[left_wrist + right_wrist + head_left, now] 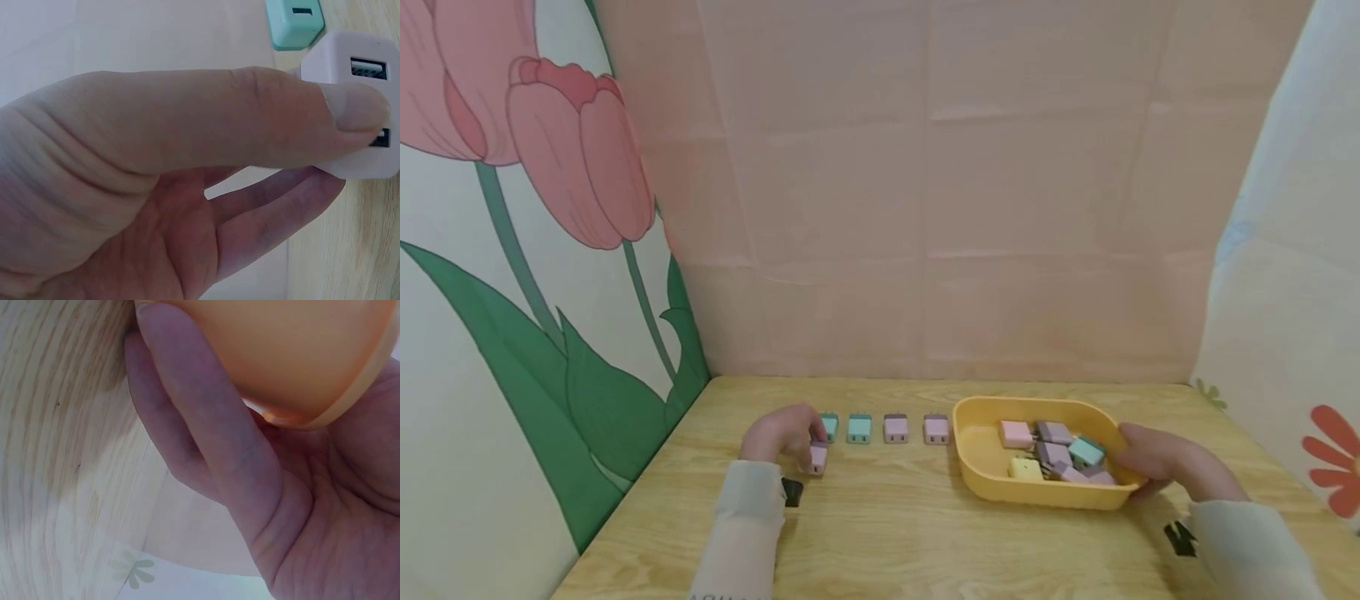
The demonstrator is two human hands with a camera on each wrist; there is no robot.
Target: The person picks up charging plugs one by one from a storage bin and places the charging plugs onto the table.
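My left hand [782, 435] pinches a pale purple USB wall charger [817, 458] in front of the row's left end. In the left wrist view the thumb lies across the charger's face [350, 159], partly covering its two USB ports. A mint green charger [829, 427] is just behind, partly hidden by the fingers. My right hand [1172, 458] holds the right end of a yellow plastic basket [1037, 493]. The right wrist view shows its fingers [206, 406] against the basket's outer wall. Inside lie several chargers: pink [1016, 433], purple, mint and yellow [1026, 468].
Left of the basket, another mint charger [860, 429] and two purple chargers, one [896, 428] beside the other [936, 429], continue the row on the wooden table [887, 542]. A pink cloth [925, 208] hangs behind; a tulip-printed panel [580, 167] borders the left.
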